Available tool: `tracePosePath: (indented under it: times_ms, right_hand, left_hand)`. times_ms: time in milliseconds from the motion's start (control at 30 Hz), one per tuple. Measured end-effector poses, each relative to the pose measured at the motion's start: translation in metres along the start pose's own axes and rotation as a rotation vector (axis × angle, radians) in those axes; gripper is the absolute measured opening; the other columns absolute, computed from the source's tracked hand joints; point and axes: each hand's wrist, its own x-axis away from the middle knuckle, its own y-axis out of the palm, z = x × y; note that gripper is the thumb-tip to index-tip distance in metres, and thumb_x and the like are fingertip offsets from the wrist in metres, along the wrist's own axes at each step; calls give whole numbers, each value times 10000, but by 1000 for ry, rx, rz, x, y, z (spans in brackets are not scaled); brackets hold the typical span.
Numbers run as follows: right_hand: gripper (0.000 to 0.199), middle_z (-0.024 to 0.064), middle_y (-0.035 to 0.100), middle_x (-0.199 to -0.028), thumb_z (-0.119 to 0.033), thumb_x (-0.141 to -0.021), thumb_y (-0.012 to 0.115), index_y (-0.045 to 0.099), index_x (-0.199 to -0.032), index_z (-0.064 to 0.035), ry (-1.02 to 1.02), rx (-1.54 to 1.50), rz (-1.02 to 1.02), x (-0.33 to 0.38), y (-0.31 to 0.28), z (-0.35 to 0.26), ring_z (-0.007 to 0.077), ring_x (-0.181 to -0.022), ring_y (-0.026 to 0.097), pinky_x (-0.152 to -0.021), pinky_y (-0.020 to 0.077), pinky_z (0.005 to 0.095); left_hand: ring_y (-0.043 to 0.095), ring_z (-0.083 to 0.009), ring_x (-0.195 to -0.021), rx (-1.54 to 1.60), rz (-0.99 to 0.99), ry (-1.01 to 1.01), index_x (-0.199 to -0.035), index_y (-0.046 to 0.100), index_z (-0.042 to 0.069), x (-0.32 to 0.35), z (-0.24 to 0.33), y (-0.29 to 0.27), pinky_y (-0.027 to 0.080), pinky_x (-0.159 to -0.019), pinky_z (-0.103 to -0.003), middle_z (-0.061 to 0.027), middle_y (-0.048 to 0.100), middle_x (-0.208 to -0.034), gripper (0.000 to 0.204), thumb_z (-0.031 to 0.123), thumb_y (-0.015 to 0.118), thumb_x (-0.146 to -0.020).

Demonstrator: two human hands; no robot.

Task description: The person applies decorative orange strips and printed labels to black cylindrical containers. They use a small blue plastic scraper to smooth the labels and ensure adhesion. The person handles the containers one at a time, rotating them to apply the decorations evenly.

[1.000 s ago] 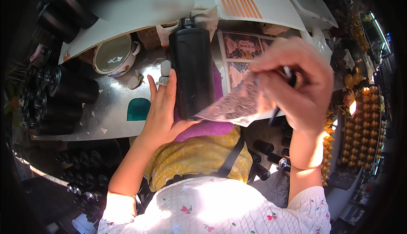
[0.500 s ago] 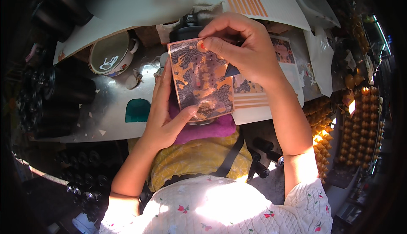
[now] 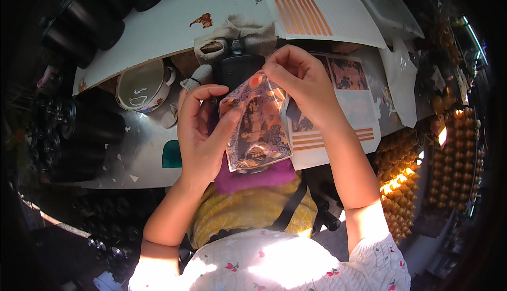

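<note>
A thin, glossy decal sheet (image 3: 259,130), patterned in orange and black with a red dot near its top, lies over a black bottle (image 3: 240,69). The bottle's dark neck and shoulder show beyond the sheet. My right hand (image 3: 301,82) pinches the sheet's top corner between thumb and fingers and pulls it into a fold. My left hand (image 3: 200,132) is curled at the left edge, its thumb on the sheet and its index finger by the upper left corner. Under the bottle's near end is a purple cloth (image 3: 256,179).
More printed sheets (image 3: 338,117) lie right of the bottle. A white enamel mug (image 3: 141,88) and a green scraper-like piece (image 3: 171,155) are at the left. Beyond the bottle sits a greyish cloth (image 3: 251,30). Black bottles (image 3: 90,19) stand far left; golden beaded objects (image 3: 398,191) are at the right.
The sheet has gone from nearly flat to creased diagonally, with its top pulled to a peak. My right hand has come lower, and my left fingers have curled up by the edge.
</note>
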Motion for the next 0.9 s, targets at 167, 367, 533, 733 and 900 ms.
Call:
tracePosePath:
  times_ms: [167, 367, 533, 733, 900]
  right_hand:
    - [177, 2, 613, -902, -154, -910, 726, 644, -1001, -26, -154, -10, -2, 13, 3, 8, 38, -708, 541, -612, 413, 180]
    - [179, 1, 614, -871, 1, -810, 755, 636, -935, -45, -209, -6, 126, 39, 10, 4, 25, -683, 544, -527, 368, 180]
    - [268, 43, 712, -823, 89, -714, 745, 651, -911, -66, -729, 60, -14, 73, 14, -27, 133, -673, 633, -566, 421, 262]
    - [225, 30, 682, -803, 29, -745, 763, 672, -935, -53, -458, 123, -15, 84, 14, -50, 71, -598, 522, -534, 361, 226]
    - [58, -59, 573, -780, -87, -931, 666, 618, -951, -61, -111, -52, 143, 58, 28, -11, -21, -608, 429, -542, 329, 169]
  left_hand:
    - [546, -130, -985, -146, 134, 60, -1027, 619, -14, -11, 3, 2, 434, -862, -274, -50, 548, -1078, 188, 36, 728, -882]
    - [610, -153, -859, -281, 157, 268, -944, 654, 21, -12, 16, 10, 397, -912, -292, -52, 676, -912, 101, 51, 722, -876]
    - [700, -198, -799, -285, -9, 604, -942, 666, 54, 29, 47, 2, 509, -834, -358, -73, 728, -883, 121, 40, 740, -848]
    - [681, -182, -771, -164, 10, 399, -949, 625, 9, 40, 62, 3, 533, -774, -310, -98, 678, -853, 117, 100, 685, -908]
    - [571, -54, -819, 146, 191, 142, -959, 620, -20, 9, 21, 8, 450, -763, -204, -21, 604, -961, 11, -18, 627, -950]
